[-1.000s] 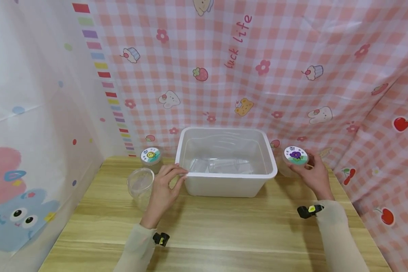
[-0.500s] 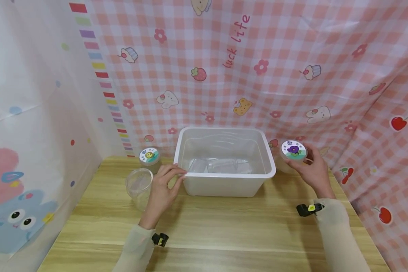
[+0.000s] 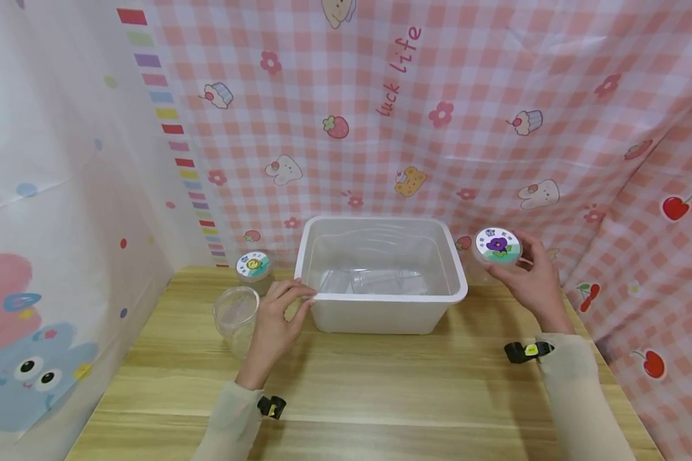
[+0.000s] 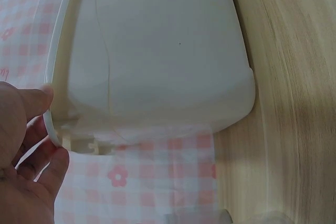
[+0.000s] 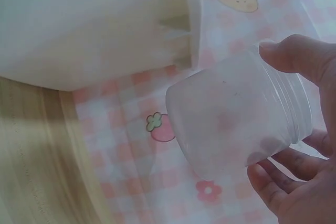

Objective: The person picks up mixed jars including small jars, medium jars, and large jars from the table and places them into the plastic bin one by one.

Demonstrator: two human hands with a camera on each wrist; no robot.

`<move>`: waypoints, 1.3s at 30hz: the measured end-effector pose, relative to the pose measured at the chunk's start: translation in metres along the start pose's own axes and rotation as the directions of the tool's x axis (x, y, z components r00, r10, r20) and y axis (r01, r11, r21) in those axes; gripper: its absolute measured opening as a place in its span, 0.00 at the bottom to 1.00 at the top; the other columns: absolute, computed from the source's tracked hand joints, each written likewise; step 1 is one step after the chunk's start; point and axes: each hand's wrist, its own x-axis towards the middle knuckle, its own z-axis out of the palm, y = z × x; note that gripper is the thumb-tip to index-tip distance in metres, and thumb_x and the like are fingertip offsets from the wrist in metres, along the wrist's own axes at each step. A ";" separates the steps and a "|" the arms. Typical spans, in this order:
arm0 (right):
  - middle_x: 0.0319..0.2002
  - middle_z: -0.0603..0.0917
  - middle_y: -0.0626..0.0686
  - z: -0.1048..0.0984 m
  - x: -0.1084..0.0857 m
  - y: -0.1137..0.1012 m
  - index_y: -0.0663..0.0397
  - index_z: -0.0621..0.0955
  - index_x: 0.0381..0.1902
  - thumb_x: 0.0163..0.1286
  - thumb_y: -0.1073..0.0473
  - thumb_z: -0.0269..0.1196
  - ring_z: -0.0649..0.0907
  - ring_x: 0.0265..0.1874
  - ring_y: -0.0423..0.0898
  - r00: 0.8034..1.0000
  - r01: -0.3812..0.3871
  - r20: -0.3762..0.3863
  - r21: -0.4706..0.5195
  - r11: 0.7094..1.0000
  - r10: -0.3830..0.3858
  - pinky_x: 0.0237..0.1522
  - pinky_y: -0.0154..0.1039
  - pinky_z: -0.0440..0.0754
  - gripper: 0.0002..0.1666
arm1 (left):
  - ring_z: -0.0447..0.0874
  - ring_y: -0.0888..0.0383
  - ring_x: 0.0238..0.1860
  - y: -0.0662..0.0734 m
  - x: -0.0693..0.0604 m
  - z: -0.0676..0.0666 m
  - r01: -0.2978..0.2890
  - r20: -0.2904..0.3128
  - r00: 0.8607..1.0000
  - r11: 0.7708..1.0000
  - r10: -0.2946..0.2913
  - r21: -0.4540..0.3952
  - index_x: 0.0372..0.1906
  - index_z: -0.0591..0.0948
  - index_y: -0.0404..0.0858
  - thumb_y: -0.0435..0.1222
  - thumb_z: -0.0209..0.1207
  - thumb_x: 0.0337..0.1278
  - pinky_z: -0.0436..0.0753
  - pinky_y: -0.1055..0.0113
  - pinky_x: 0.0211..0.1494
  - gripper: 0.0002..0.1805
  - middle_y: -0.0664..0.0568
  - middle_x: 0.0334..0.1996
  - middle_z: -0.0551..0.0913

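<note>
The right hand [image 3: 533, 275] grips a clear jar [image 5: 226, 114] near its top, thumb on one side and fingers on the other. Its lid [image 3: 498, 245] carries a purple flower picture. In the right wrist view the jar hangs tilted beside the white bin, its base above the table. With thumb and fingertips, the left hand [image 3: 277, 326] pinches the rim of the white bin [image 3: 380, 317] at its near left corner; the left wrist view shows the same hand [image 4: 29, 156] on the rim. Several clear plastic pieces [image 3: 375, 282] lie inside the bin.
Left of the bin stand a jar with a yellow flower lid [image 3: 254, 264] and, nearer, an open clear jar [image 3: 235, 314] partly behind the left hand. Patterned cloth [image 3: 473, 153] hangs behind the wooden table [image 3: 380, 390].
The right hand has raised the purple-flower jar from the table at the right of the bin. The left hand keeps its hold on the rim.
</note>
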 end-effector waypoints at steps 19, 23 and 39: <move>0.70 0.73 0.64 -0.005 0.003 -0.035 0.50 0.61 0.79 0.59 0.49 0.78 0.73 0.66 0.61 0.995 0.097 0.019 -0.003 0.995 -0.097 0.69 0.65 0.71 0.57 | 0.82 0.47 0.55 0.001 0.000 -0.002 0.052 0.027 0.998 0.999 -0.051 -0.008 0.41 0.89 0.39 0.29 0.72 0.56 0.81 0.58 0.63 0.08 0.48 0.43 0.88; 0.71 0.72 0.62 -0.005 0.004 -0.040 0.48 0.61 0.79 0.58 0.49 0.79 0.72 0.68 0.59 0.993 0.119 0.027 -0.006 0.993 -0.119 0.69 0.64 0.71 0.57 | 0.82 0.46 0.54 -0.001 -0.001 -0.001 0.047 0.017 0.999 0.999 -0.047 -0.011 0.40 0.89 0.39 0.27 0.72 0.54 0.80 0.60 0.63 0.09 0.48 0.43 0.88; 0.71 0.72 0.62 0.002 0.010 -0.072 0.50 0.63 0.78 0.58 0.49 0.79 0.73 0.68 0.65 0.974 0.209 0.105 -0.061 0.976 -0.202 0.67 0.68 0.75 0.56 | 0.82 0.47 0.56 0.001 -0.001 -0.002 0.067 0.036 0.997 0.998 -0.066 -0.006 0.41 0.89 0.40 0.28 0.71 0.56 0.80 0.58 0.64 0.09 0.48 0.44 0.87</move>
